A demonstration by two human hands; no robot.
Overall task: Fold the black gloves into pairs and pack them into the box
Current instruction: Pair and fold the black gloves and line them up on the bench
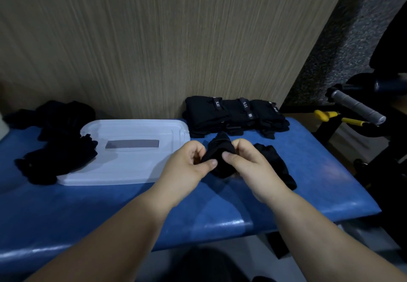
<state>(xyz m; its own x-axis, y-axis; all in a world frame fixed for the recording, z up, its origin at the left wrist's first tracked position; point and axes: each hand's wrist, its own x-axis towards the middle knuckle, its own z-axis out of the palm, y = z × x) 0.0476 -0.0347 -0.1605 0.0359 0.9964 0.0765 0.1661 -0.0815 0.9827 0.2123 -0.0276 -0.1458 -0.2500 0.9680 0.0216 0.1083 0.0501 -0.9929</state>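
As my left hand (187, 165) and right hand (248, 162) are both pinching the rolled black glove (220, 149) over the middle of the table (297, 204), I am judging it is needing tight, even thumb pressure, so nothing is springing open

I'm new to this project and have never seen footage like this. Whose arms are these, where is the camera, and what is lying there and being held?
No machine: the picture comes from a camera worn on a person's head, looking down at their bare arms. The left hand and right hand both pinch a bunched black fabric glove between them. Under them is a blue padded bench. On it lie a white plastic box with a grey label, a loose heap of black gloves at its left edge, a single black glove beside the right hand, and a row of folded black gloves by the wall.
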